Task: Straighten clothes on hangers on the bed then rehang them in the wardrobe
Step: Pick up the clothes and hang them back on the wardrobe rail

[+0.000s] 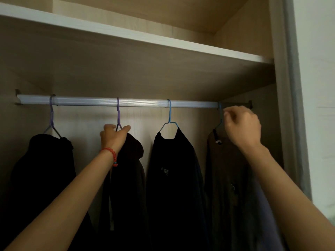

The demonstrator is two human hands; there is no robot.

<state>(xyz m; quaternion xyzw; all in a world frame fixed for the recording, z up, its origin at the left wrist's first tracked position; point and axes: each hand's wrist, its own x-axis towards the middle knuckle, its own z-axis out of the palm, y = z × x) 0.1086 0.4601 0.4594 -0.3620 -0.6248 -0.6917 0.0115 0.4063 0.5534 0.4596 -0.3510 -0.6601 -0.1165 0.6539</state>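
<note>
We are gripping the purple hanger (118,116) at center with our left hand (113,136), our right hand (242,125) pinching the blue hanger (219,115) at right; the dark garments (174,178) look soft, so we are holding the stiff necks.

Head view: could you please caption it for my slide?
Both hands at hangers on the wardrobe rail.

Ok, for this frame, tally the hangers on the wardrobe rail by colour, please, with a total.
Purple hangers: 2, the far-left one and the one the left hand grips at its neck.
Blue hangers: 2, the light blue one and the darker one by the right hand at the rail's right end.
Total: 4 hangers.
</note>
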